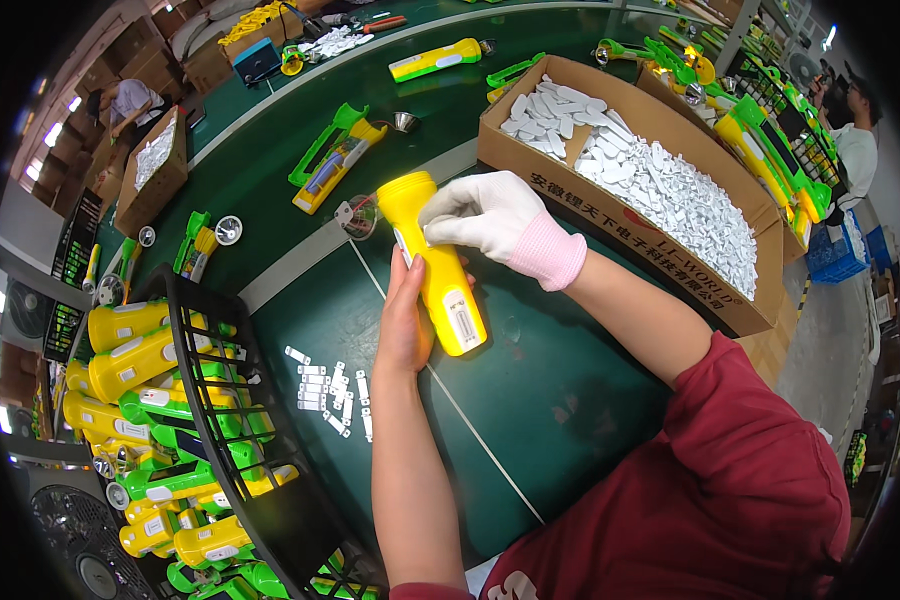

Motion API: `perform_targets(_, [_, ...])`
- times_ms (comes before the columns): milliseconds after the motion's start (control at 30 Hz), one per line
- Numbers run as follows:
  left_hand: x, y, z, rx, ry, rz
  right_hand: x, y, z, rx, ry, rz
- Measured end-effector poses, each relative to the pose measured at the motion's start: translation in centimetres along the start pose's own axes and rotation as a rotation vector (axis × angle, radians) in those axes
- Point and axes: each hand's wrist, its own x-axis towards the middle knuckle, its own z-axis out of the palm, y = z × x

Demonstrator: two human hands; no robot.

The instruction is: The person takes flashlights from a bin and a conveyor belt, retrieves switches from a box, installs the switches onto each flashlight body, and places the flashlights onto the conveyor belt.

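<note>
A yellow flashlight body (445, 278) stands tilted over the green worktable, its wide head end away from me. My bare left hand (405, 325) is wrapped around its left side. My right hand (490, 222), in a white glove with a pink cuff, has bent fingertips pressed together against the body just below the head. Whatever those fingertips may pinch is hidden. A light panel with a grey slot sits on the body's near end. Left of the head is a clear round lamp reflector (360, 217). Small white strip-shaped parts (315, 385) lie scattered on the table left of my forearm.
A cardboard box (630, 215) heaped with white plastic pieces stands at the right. At the left, a black crate (205, 400) holds yellow and green flashlights. Beyond a metal rail, an opened flashlight (338, 160) lies on the green belt. Other people work farther off.
</note>
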Motion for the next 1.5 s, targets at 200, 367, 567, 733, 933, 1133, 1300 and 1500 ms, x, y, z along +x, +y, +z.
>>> perform_targets(200, [0.0,0.1,0.1,-0.003,-0.004,0.006,0.7,-0.5,-0.8,-0.141,-0.048,-0.050])
perform_targets(367, [0.0,0.0,0.1,-0.008,0.002,0.004,0.8,-0.8,-1.3,-0.016,-0.161,0.039])
perform_targets(567, [-0.1,0.1,0.1,0.002,0.015,-0.005,0.6,-0.6,-0.2,-0.217,-0.037,-0.056])
perform_targets(733, [-0.1,0.1,0.1,-0.001,0.029,0.005,-0.1,-0.4,0.8,-0.504,0.144,-0.259])
perform_targets(933, [-0.1,0.0,0.4,0.041,0.112,0.014,-0.9,1.8,2.4,-0.486,0.312,-0.553])
perform_targets(1133, [-0.2,0.0,0.3,0.001,0.103,0.010,-1.0,1.0,1.7,-0.264,0.189,-0.157])
perform_targets(1300, [-0.1,-0.3,-0.6,0.011,-0.118,-0.055,0.6,3.0,0.4,0.242,-0.005,-0.029])
perform_targets(1500, [-0.3,-0.1,-0.3,0.017,-0.101,-0.072,0.8,3.3,-0.3,0.506,-0.313,0.049])
